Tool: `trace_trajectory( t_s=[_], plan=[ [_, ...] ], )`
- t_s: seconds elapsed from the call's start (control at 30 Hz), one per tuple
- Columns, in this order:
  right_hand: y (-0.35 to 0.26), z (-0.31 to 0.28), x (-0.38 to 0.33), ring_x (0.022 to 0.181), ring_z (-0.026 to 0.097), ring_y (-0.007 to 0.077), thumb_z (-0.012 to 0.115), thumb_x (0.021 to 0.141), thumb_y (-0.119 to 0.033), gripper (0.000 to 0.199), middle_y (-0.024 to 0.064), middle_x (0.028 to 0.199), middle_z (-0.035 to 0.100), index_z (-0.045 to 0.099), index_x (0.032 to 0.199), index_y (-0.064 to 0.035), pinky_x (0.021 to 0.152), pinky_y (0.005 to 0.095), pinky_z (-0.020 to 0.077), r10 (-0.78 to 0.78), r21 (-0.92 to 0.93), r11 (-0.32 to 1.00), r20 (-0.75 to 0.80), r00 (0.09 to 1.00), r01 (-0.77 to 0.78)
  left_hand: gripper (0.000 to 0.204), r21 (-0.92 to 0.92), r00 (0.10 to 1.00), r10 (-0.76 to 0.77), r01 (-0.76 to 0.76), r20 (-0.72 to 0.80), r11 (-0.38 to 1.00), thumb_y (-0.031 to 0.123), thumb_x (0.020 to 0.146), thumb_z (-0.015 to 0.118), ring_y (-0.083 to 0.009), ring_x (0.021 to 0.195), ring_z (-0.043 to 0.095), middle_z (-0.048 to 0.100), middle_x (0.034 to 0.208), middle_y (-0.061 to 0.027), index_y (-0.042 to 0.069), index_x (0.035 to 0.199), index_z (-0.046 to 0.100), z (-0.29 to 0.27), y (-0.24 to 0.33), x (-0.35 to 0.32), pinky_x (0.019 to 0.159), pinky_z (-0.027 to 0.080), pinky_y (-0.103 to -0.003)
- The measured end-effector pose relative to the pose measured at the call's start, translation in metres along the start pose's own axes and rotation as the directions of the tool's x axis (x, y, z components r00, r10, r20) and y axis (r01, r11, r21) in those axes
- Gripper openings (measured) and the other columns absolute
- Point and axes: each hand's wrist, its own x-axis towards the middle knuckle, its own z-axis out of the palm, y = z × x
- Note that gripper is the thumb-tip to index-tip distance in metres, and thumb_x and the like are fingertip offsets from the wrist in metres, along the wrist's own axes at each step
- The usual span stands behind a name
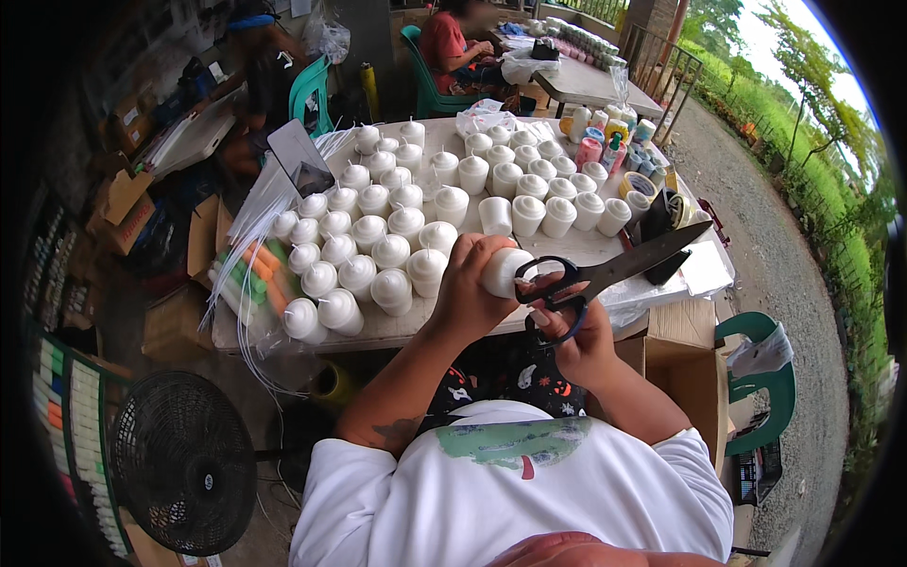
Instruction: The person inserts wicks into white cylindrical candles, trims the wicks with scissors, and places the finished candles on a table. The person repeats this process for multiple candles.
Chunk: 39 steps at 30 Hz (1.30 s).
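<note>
My left hand (466, 288) grips a white candle (504, 270) just above the table's near edge. My right hand (579, 333) has its fingers through the black handles of a pair of scissors (614, 271). The scissor blades are together and point up and to the right. The handles sit right beside the candle's end. On the table (397, 327) in front of me stand several white candles (373, 248) in rows, most with short wicks on top.
Long white wick strings (257, 213) lie at the table's left. Coloured jars (605, 137) and tape rolls (641, 185) sit at the far right. A black fan (184, 460) stands at the lower left. Cardboard boxes (685, 364) and a green chair (767, 378) stand to the right. A person in red (449, 47) sits at another table behind.
</note>
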Motion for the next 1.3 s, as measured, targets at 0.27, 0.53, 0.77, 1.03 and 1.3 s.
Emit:
trace_trajectory(
  t_s=[0.27,0.53,0.77,1.03,1.3],
  plan=[
    [0.014,0.005,-0.013,0.11,0.058,0.0281,0.052,0.088,0.01,0.032,0.0136,0.117,0.055,0.047,0.117,-0.0026,0.093,0.0369,0.0455,0.235,0.15,0.96,0.031,0.972,-0.237,0.058,0.026,0.999,-0.035,0.035,-0.001,0.999,0.006,0.058,0.078,-0.0328,0.097,0.057,0.053,0.106,-0.0123,0.012,0.111,0.055,0.002,-0.004,0.001,0.083,0.049,-0.041],
    [-0.016,-0.053,-0.007,0.104,0.06,0.0202,0.062,0.083,0.009,0.033,0.0074,0.106,0.058,0.051,0.112,-0.0023,0.094,0.0367,0.0457,0.272,0.321,0.919,-0.095,0.958,-0.229,0.063,0.394,0.895,-0.287,0.14,0.343,0.908,0.028,0.07,0.08,-0.035,0.092,0.064,0.054,0.111,-0.017,0.01,0.119,0.045,0.003,0.009,0.014,0.077,0.054,-0.044],
    [0.052,-0.031,-0.107,0.084,0.061,0.0139,0.066,0.089,-0.027,0.031,0.0038,0.094,0.06,0.056,0.107,-0.0039,0.071,0.0264,0.0506,0.706,0.604,0.354,0.329,0.628,-0.714,0.076,0.83,0.555,-0.629,-0.248,0.545,0.5,0.034,0.064,0.085,-0.0338,0.094,0.066,0.055,0.115,-0.0171,0.003,0.119,0.042,0.04,-0.009,0.058,0.073,0.057,-0.045],
    [0.083,-0.011,-0.117,0.09,0.057,0.0169,0.05,0.088,-0.062,0.057,0.0052,0.099,0.055,0.054,0.104,-0.0075,0.079,0.0312,0.0444,0.485,0.554,0.24,0.643,0.593,-0.797,0.027,0.71,0.556,-0.522,-0.189,0.647,0.678,0.02,0.076,0.075,-0.0305,0.085,0.065,0.066,0.095,-0.0158,0.003,0.095,0.066,-0.008,-0.024,0.099,0.075,0.051,-0.04],
    [0.094,0.009,-0.059,0.082,0.053,0.0181,0.039,0.077,-0.08,0.076,0.0033,0.088,0.054,0.055,0.098,-0.0095,0.077,0.0324,0.0407,0.414,0.639,0.177,0.642,0.646,-0.749,0.016,0.685,0.658,-0.437,-0.168,0.614,0.709,0.023,0.083,0.067,-0.0307,0.083,0.065,0.067,0.084,-0.0142,0.007,0.086,0.069,-0.016,0.011,0.109,0.073,0.049,-0.042]
  ],
)
